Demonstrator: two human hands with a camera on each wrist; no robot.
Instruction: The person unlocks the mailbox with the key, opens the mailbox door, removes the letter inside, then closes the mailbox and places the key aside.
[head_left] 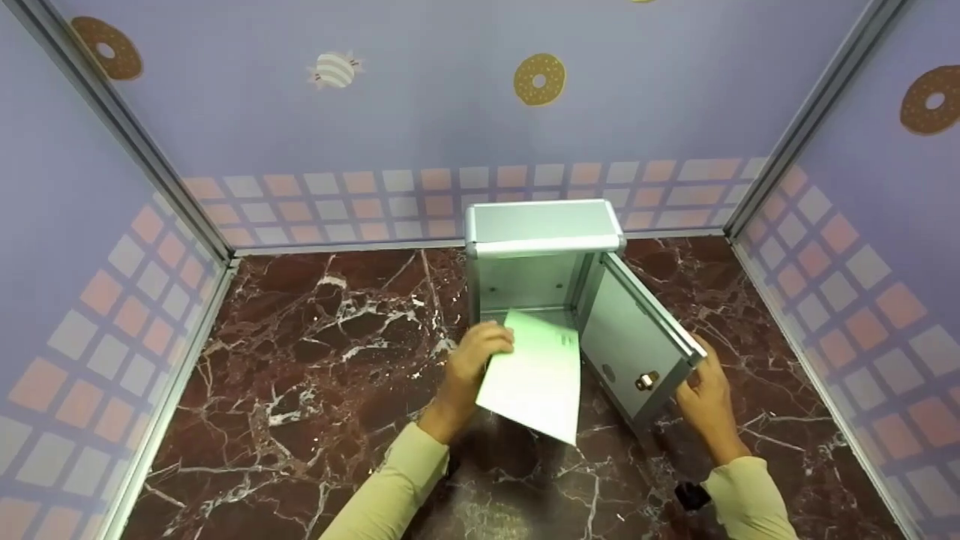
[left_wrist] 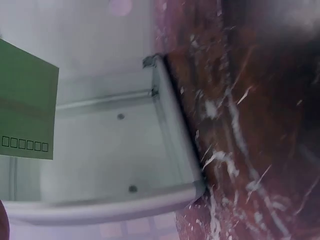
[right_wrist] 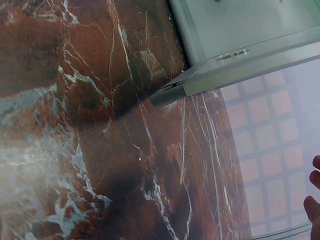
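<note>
A pale green envelope (head_left: 536,379) is held at its left edge by my left hand (head_left: 474,360), in front of the opening of a grey metal box (head_left: 544,225). In the left wrist view the envelope (left_wrist: 30,100) shows a row of small printed squares. The box door (head_left: 630,337) is swung out to the right, with a brass-coloured lock (head_left: 646,380) on its inner face. Beside the door's outer edge is my right hand (head_left: 707,397), its fingers partly hidden behind the door. In the right wrist view, fingertips (right_wrist: 315,177) show at the right border, loosely bent.
The box stands on a dark red marbled surface (head_left: 322,397) against the back wall (head_left: 420,112). Side panels (head_left: 75,322) with pink and white squares bound the space. A small black object (head_left: 691,495) is at the right sleeve's cuff.
</note>
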